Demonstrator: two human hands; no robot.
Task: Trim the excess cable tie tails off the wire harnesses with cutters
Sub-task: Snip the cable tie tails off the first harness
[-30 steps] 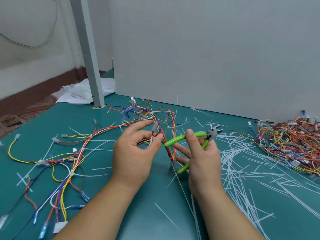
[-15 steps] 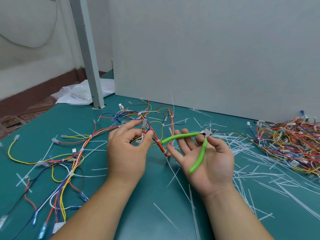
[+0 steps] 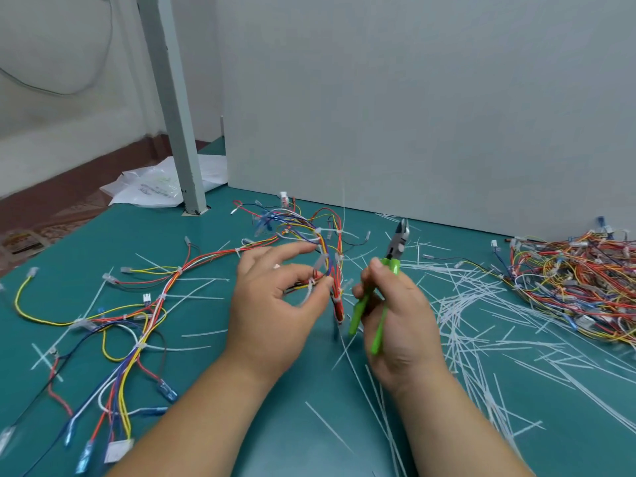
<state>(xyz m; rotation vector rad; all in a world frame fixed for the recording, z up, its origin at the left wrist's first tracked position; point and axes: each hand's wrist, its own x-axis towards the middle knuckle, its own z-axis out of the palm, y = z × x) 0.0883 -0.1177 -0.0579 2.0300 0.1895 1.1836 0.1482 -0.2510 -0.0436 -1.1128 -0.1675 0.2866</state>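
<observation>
**Head view, hands at the work table.** The left hand is raised over the green table. Its thumb and curled fingers pinch a bundle of the wire harness at a white cable tie, and the forefinger is stretched forward over the wires.

From this grip, a loop of red, yellow and blue wires rises just beyond the fingertips. A red strand hangs down in the gap between the two hands. One long uncut tie tail stands nearly upright from the loop, in front of the grey panel.

The right hand is just beside the left and does not touch it. Its fingers are curled round the green handles of the cutters. The metal head points up and away, to the right of the raised loop and clear of the wires. Whether the blades are parted cannot be told.

The rest of the harness trails leftward across the table to connectors at the near left edge. A heap of further harnesses lies at the far right, well apart from both hands. Cut white tails are strewn over the table between that heap and the right hand.

At the rear left there is an upright post, with a plastic bag at its foot.
</observation>
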